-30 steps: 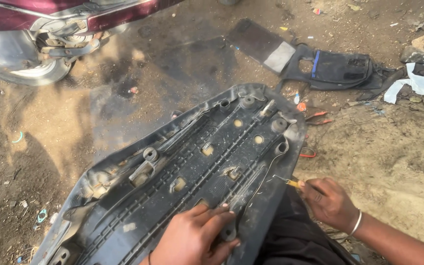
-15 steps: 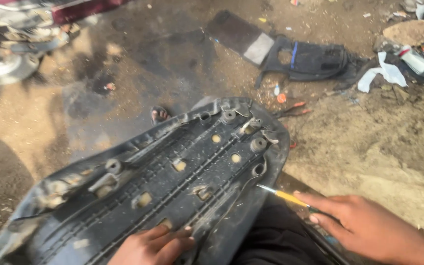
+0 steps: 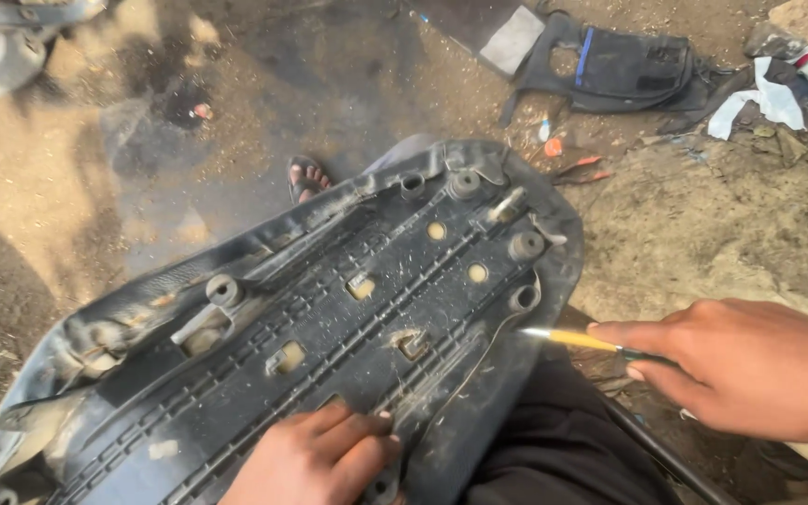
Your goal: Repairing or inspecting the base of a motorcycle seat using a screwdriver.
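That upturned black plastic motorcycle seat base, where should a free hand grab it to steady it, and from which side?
Probably the near long edge of the upturned black plastic motorcycle seat base, close to where the left hand already presses. Come from the person's side, fingers curling over the rolled cover lip. The ribbed underside is flat and offers no grip, and the right hand holds a yellow-handled tool at that rim.

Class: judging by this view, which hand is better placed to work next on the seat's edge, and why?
Right. The right hand holds the yellow-handled tool, tip at the seat base edge; the left hand presses flat, steadying it.
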